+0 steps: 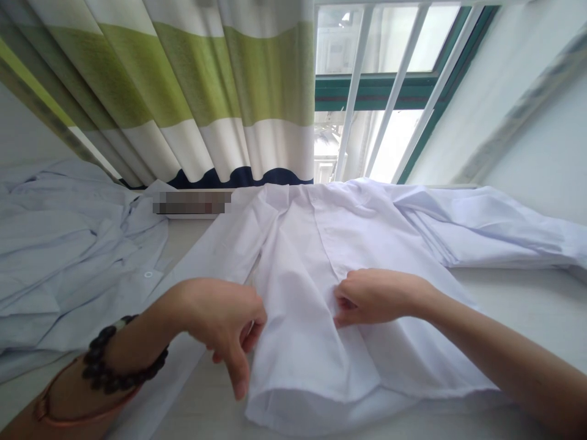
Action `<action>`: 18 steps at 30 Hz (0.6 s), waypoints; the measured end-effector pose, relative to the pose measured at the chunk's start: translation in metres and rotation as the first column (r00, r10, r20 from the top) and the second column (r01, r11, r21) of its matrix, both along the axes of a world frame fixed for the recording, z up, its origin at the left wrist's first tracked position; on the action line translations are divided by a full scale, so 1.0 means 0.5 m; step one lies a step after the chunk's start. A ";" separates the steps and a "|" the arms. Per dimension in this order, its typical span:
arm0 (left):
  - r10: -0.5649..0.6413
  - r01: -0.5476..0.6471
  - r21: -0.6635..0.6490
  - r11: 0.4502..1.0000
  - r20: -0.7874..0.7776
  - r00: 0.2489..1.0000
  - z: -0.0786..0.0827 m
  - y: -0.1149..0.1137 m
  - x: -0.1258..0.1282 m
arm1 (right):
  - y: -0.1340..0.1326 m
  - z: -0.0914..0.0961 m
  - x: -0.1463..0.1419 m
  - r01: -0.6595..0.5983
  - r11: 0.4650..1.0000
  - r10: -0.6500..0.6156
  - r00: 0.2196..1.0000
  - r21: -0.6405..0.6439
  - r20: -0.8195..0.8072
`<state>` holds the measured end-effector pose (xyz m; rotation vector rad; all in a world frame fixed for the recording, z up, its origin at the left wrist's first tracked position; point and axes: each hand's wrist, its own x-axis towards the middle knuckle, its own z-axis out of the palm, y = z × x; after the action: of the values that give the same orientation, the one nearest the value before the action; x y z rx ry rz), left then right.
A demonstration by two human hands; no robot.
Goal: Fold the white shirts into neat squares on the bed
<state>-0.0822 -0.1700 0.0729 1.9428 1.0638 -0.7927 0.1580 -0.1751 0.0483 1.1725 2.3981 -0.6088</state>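
Observation:
A white button shirt [302, 318] lies spread front-up on a white table [523, 305], collar toward the window, one sleeve stretched to the right. My left hand [222, 321], with a dark bead bracelet on its wrist, pinches the left front panel's edge, forefinger pointing down. My right hand [373, 296] is closed on the fabric at the button placket near the shirt's middle. The cloth between both hands is bunched into folds.
A pile of pale blue garments [68, 256] lies on the table's left side. A green, white and navy striped curtain [192, 91] hangs behind. A barred window [389, 91] and a white wall stand at the back right.

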 end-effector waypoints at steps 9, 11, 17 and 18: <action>-0.386 0.378 0.412 0.829 -0.068 0.920 -0.009 -0.088 0.057 | -0.002 -0.013 -0.009 -0.029 0.990 0.028 1.000 0.138 0.013; -0.373 0.310 0.453 0.836 0.055 0.926 0.010 -0.077 0.040 | 0.004 -0.011 -0.004 -0.061 0.991 0.060 0.998 0.117 0.008; -0.383 0.277 0.338 0.899 0.304 0.872 0.065 -0.083 -0.016 | 0.021 0.000 0.020 -0.039 0.999 0.039 0.998 -0.004 -0.042; -0.368 0.254 0.355 0.900 0.303 0.879 0.063 -0.089 -0.018 | 0.021 0.001 0.022 -0.039 0.999 0.038 0.998 -0.018 -0.042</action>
<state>-0.0910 -0.2143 0.1045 2.4549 0.6785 -0.4158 0.1689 -0.1647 0.0486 1.1130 2.4383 -0.6484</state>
